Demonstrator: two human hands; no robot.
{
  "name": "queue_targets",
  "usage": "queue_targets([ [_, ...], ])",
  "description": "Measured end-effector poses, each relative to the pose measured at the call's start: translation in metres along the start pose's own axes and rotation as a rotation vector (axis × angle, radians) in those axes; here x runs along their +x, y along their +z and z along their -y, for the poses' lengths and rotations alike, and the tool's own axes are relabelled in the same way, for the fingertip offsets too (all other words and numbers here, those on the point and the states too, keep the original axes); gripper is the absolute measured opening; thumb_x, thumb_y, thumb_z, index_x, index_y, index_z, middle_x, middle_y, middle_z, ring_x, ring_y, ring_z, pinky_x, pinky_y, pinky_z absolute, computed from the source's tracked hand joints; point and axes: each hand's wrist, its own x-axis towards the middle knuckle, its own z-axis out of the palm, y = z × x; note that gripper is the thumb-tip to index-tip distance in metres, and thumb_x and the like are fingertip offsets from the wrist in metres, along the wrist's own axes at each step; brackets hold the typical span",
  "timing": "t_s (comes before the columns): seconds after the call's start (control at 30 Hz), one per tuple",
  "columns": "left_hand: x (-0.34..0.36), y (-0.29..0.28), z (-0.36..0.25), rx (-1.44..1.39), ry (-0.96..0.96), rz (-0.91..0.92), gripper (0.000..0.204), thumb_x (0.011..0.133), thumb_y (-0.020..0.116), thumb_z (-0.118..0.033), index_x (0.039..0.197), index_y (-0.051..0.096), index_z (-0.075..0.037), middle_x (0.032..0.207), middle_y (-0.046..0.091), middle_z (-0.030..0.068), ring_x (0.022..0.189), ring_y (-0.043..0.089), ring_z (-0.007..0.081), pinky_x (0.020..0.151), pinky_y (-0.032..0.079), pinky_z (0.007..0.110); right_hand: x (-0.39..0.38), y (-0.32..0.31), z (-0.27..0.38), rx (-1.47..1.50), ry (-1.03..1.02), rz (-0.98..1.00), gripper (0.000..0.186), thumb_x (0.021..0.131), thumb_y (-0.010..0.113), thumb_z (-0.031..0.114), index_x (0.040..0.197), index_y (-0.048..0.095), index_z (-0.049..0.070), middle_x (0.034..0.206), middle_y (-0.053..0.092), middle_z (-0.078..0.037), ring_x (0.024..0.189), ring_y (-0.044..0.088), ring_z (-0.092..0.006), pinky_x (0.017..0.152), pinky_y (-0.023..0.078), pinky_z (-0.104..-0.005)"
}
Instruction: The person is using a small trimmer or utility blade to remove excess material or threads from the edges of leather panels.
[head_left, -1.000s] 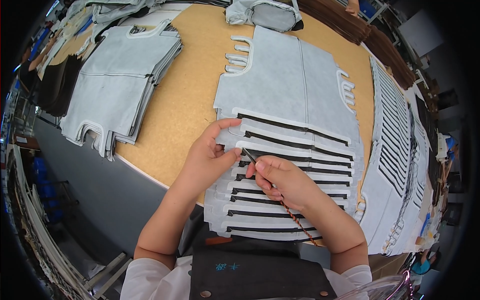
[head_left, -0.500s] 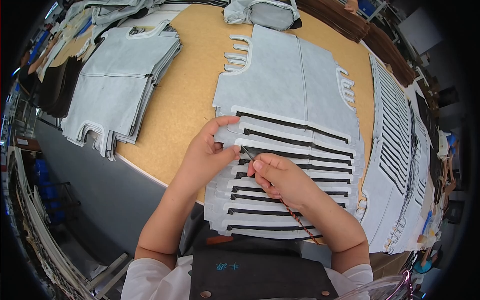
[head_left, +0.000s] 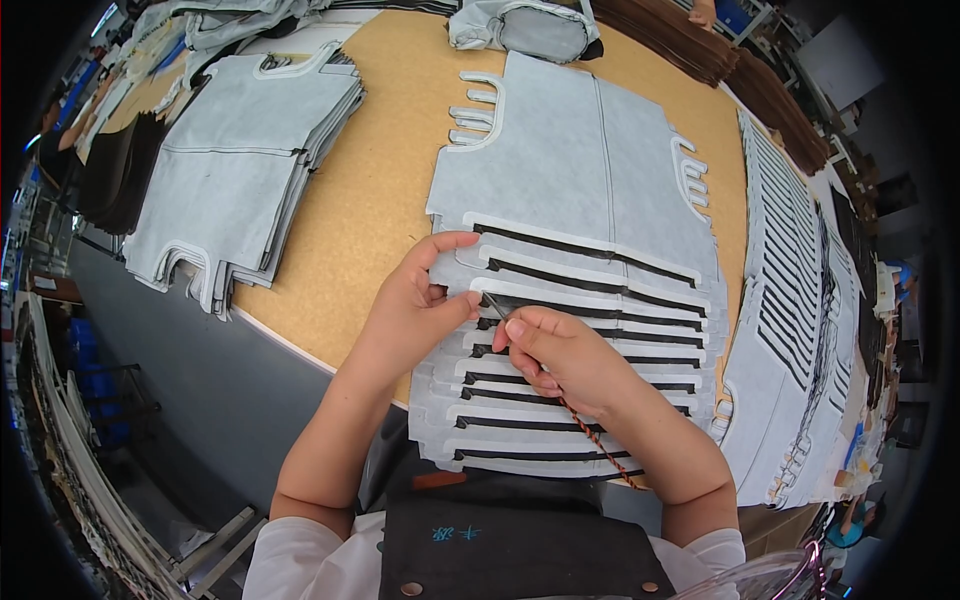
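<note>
A stack of light grey fabric panels [head_left: 540, 180] lies in front of me, the nearer ones overlapping in rows with white borders and black slits. My left hand [head_left: 410, 305] holds the left edge of one panel. Its thumb presses beside the corner of a slit, and its index finger stretches over the row above. Closed in my right hand [head_left: 560, 355] is a slim pointed metal tool [head_left: 495, 306], its tip at that same corner by my left thumb. An orange twisted cord [head_left: 590, 433] trails from under this hand toward my right forearm. My fingers hide the tool's handle.
On the tan table [head_left: 370, 170], another stack of grey panels [head_left: 225, 170] stands at left beside dark brown pieces [head_left: 120, 165]. More slitted panels [head_left: 785, 270] lie at right. A grey bundle [head_left: 525, 30] and brown stacks [head_left: 670, 40] are at the far side.
Both hands and the tool keep nearly the same place over the slit corner. I see no clear shift in the panels.
</note>
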Motion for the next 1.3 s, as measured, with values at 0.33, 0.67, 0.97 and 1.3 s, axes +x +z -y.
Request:
queue_targets([
  [0.33,-0.003,0.001,-0.004,0.038,-0.036,-0.036,0.051,0.079,0.058,0.007,0.127,0.044,-0.002,0.108,0.058,0.0089,0.087,0.058,0.0102,0.079,0.048,0.023,-0.001,0.003,0.0,-0.051,-0.001,-0.023,0.024,0.097,0.045,0.025,0.092,0.052,0.002,0.061,0.041,0.004,0.045,0.029,-0.0029,0.039,0.024,-0.0179],
  [0.67,-0.028,0.003,-0.018,-0.433,-0.123,-0.206,0.057,0.085,0.057,-0.002,0.137,0.032,-0.003,0.115,0.052,0.0126,0.101,0.055,0.0194,0.095,0.044,0.031,-0.066,0.009,0.064,0.138,-0.348,0.04,0.032,0.096,0.045,0.025,0.104,0.053,-0.005,0.066,0.048,-0.001,0.046,0.039,-0.0063,0.04,0.032,-0.0198],
  [0.97,0.039,-0.007,-0.015,0.352,-0.025,0.036,0.052,0.081,0.059,0.002,0.13,0.042,-0.003,0.108,0.057,0.0048,0.087,0.057,0.008,0.078,0.048,0.022,-0.005,-0.019,0.016,-0.005,0.003,0.032,0.033,0.095,0.049,0.028,0.098,0.052,-0.005,0.058,0.047,-0.002,0.041,0.042,-0.0091,0.037,0.032,-0.0224],
  [1.3,0.038,-0.012,-0.014,0.173,-0.037,0.076,0.055,0.078,0.059,0.005,0.13,0.042,-0.003,0.108,0.058,0.0071,0.083,0.06,0.0094,0.075,0.049,0.023,0.012,-0.016,0.023,0.058,0.01,0.041,0.033,0.096,0.047,0.029,0.099,0.053,-0.004,0.061,0.048,-0.002,0.041,0.038,-0.0072,0.035,0.027,-0.0216],
])
